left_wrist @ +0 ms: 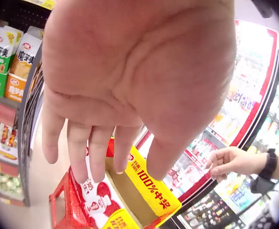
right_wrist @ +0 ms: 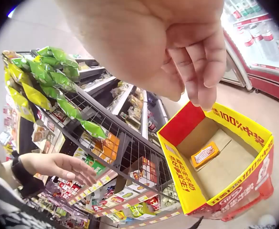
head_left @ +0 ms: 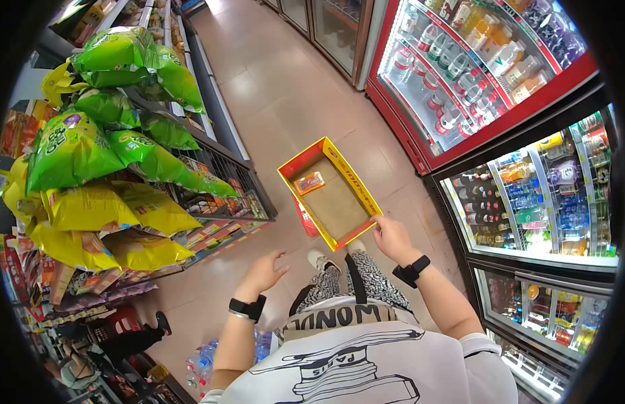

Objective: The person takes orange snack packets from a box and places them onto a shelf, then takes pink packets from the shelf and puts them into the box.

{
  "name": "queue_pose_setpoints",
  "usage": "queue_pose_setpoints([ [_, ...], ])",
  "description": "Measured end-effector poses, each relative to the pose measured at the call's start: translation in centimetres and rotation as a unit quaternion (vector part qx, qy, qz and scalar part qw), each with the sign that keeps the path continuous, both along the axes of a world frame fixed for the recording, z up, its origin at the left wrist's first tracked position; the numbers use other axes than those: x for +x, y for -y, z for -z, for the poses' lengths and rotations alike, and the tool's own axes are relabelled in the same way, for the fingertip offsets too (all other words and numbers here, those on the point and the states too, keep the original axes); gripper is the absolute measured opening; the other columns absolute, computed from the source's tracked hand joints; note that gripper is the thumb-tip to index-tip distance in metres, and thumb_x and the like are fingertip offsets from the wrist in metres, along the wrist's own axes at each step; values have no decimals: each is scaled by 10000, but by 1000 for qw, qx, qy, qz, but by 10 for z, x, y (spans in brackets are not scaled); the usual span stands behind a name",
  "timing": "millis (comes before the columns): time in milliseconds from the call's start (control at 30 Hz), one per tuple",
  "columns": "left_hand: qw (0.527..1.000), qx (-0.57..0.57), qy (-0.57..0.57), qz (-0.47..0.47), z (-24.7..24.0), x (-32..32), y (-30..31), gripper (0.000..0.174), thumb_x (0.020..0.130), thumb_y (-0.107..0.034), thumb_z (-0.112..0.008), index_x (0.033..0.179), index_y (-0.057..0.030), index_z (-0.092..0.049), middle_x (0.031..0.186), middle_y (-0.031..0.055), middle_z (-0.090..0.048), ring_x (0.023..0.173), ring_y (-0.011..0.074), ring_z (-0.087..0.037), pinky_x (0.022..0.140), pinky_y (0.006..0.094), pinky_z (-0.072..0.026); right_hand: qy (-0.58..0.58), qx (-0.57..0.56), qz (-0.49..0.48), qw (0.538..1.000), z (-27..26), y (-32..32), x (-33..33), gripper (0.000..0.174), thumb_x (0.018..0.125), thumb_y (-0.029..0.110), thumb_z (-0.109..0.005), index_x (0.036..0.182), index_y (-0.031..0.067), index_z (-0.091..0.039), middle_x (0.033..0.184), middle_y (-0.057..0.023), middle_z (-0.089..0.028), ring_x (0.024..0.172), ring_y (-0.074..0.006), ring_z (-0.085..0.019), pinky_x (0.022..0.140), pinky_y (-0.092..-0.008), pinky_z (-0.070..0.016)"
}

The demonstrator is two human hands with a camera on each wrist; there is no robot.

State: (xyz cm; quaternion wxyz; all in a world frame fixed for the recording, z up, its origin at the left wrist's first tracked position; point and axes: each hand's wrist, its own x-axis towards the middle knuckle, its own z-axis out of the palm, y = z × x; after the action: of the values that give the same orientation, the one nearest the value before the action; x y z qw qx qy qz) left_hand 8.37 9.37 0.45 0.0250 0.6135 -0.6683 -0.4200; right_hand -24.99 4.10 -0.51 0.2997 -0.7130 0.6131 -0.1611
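A yellow-and-red open cardboard box stands in front of the person, with one small orange packet lying inside it. My right hand is beside the box's near right corner, fingers loosely bent, fingertips overlapping the rim in the head view. In the left wrist view that right hand shows apart from the box, holding nothing. My left hand hangs in the air left of the box, empty, its fingers stretched out and spread in the left wrist view.
Something red shows under the box. Green chip bags and yellow bags hang on a wire rack at left. Lit drink fridges line the right side. Bottles stand low behind the left arm; another person's leg shows lower left.
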Motion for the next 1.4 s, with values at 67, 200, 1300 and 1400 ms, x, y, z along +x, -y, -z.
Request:
queue_pose_setpoints([
  [67, 1000, 15, -6, -15, 4, -6, 7, 423, 789, -234, -655, 1150, -44, -545, 1060, 146, -610, 986, 266, -581, 855, 362, -451, -8, -31, -26, 999, 6, 15, 4, 169, 757, 65, -560, 924, 43, -568, 758, -150, -619, 708, -329, -602, 622, -405, -471],
  [200, 995, 7, -72, -65, 21, -27, 12, 376, 790, -215, -641, 1130, -80, -559, 1030, 137, -626, 960, 288, -595, 822, 371, -468, -33, 35, -77, 996, 12, 50, 13, 183, 752, 76, -556, 929, 30, -567, 853, -168, -625, 823, -336, -602, 713, -418, -479],
  [1300, 882, 109, -207, -408, 118, -149, 27, 234, 821, -4, -566, 1053, -32, -587, 964, 125, -622, 915, 208, -606, 803, 292, -460, -246, 6, -185, 951, 346, 193, 137, 171, 811, 145, -475, 960, 104, -546, 1007, -72, -526, 1014, -231, -466, 885, -398, -372],
  [1400, 884, 102, -218, -401, 116, -149, 29, 235, 822, -7, -567, 1055, -31, -585, 958, 127, -626, 917, 214, -610, 806, 296, -462, -173, -16, -141, 975, 340, 186, 129, 130, 772, 62, -490, 892, 75, -538, 904, -122, -571, 922, -284, -540, 797, -405, -426],
])
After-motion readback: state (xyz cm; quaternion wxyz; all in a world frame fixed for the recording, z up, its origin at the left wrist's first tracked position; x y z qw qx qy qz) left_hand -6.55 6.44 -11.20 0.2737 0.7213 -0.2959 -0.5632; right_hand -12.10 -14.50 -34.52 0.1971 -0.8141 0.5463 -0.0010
